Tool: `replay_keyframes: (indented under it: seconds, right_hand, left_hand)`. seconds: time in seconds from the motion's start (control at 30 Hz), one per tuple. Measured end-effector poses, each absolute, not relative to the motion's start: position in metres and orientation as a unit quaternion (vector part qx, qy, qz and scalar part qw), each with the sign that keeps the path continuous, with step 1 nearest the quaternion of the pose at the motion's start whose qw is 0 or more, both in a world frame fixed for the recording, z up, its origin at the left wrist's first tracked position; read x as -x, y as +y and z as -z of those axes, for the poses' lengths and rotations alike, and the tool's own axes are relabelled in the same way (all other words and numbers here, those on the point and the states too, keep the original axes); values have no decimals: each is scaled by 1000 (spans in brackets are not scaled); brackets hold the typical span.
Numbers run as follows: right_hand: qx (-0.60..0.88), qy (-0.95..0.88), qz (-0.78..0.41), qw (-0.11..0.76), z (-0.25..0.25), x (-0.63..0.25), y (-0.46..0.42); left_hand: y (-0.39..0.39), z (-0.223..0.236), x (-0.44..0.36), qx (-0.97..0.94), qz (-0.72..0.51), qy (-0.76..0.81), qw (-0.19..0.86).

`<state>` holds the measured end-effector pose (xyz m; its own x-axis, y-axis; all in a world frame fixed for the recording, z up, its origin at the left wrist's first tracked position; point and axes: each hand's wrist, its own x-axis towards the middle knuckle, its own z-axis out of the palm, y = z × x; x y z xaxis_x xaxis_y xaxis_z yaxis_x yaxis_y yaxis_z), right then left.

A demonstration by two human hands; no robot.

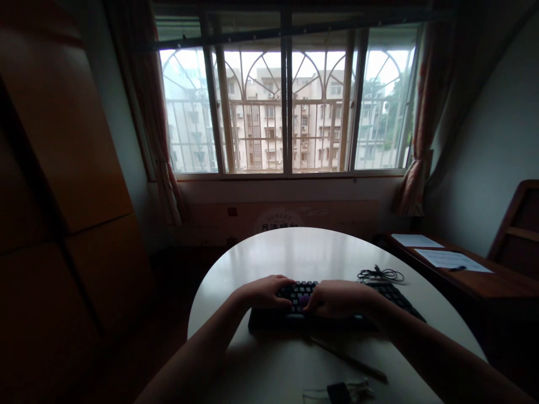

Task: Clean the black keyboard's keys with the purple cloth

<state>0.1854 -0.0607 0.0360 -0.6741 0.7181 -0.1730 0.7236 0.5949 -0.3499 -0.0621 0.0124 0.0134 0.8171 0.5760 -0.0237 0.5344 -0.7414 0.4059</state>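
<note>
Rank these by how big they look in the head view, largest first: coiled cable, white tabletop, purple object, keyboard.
1. White tabletop
2. Keyboard, partly covered by the hands
3. Coiled cable
4. Purple object, as far as it shows

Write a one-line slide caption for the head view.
Left hand and right hand at a black keyboard on a white table, facing a barred window.

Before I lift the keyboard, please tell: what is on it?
On the keyboard are the left hand at its left end, the right hand over its middle, something purple between them. Keys beneath both hands are hidden.
</note>
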Motion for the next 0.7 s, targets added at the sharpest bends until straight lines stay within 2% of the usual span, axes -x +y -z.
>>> replay_keyframes:
  seconds: [0.7]
  right_hand:
    - [-397, 894, 210, 2, -36, -184, -60]
  left_hand:
    - [15, -12, 62, -931, -45, 302, 200]
